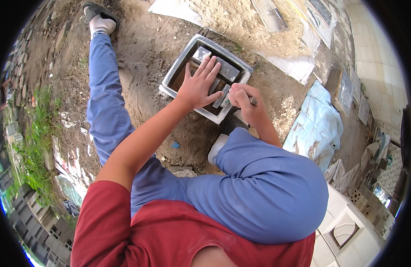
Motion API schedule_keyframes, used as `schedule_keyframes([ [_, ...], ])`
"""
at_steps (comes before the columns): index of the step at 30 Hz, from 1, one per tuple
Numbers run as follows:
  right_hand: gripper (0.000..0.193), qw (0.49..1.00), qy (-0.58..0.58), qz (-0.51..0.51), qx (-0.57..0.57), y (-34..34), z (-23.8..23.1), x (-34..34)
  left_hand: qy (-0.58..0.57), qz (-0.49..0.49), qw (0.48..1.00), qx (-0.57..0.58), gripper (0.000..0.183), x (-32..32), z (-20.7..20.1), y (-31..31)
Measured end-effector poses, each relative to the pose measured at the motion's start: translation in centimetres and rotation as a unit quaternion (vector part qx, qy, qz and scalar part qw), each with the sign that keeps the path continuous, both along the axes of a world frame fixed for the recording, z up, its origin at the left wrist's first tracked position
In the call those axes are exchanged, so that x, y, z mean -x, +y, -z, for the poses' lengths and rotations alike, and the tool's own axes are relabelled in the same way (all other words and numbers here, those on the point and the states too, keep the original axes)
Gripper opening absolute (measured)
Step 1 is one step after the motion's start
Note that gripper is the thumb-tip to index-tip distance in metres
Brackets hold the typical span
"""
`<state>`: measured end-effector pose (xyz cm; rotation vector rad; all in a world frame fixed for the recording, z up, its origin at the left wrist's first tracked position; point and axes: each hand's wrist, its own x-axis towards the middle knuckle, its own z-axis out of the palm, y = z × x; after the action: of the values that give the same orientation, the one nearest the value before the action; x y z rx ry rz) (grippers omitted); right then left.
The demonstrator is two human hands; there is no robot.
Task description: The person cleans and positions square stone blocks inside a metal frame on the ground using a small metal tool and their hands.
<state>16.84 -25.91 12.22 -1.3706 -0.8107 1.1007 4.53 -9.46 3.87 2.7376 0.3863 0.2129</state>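
A grey rectangular mould box lies on the dirt in front of me, with dark metal-looking blocks inside it. My left hand is spread out over the box, its fingers lying on the blocks and its thumb stretched toward my right hand. At the box's near right side my right hand is closed round a hand tool with a rounded handle. The tool's working end points into the box beside a narrow bar; fingers hide most of it, so its kind is unclear.
Beyond the box are a sand heap and a whitish sheet. A light blue sack lies to the right, near leaning flat panels. Pale moulded blocks stand at the lower right. Grass grows at the left.
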Motion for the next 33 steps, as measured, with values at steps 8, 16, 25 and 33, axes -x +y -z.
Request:
schedule_keyframes([
  [8, 0.029, 1.000, 0.013, -0.012, 0.007, 0.4, 0.1, 0.3, -0.014, 0.001, 1.000, 0.009, 0.096, 0.0, 0.0, 0.0],
  [16, 0.031, 0.997, -0.008, -0.029, 0.071, 0.1, -0.4, 1.1, 0.000, 0.005, 1.000, 0.010, 0.100, 0.1, -0.1, -0.1],
  [25, 0.028, 0.999, -0.042, -0.012, 0.028, 0.2, 0.0, 0.7, 0.007, 0.004, 1.000, -0.002, 0.095, 0.0, -0.3, 0.0],
  [33, 0.029, 1.000, -0.004, 0.028, -0.007, 0.4, -1.4, -0.1, 0.005, -0.002, 1.000, 0.001, 0.097, -0.1, -0.3, 0.2],
])
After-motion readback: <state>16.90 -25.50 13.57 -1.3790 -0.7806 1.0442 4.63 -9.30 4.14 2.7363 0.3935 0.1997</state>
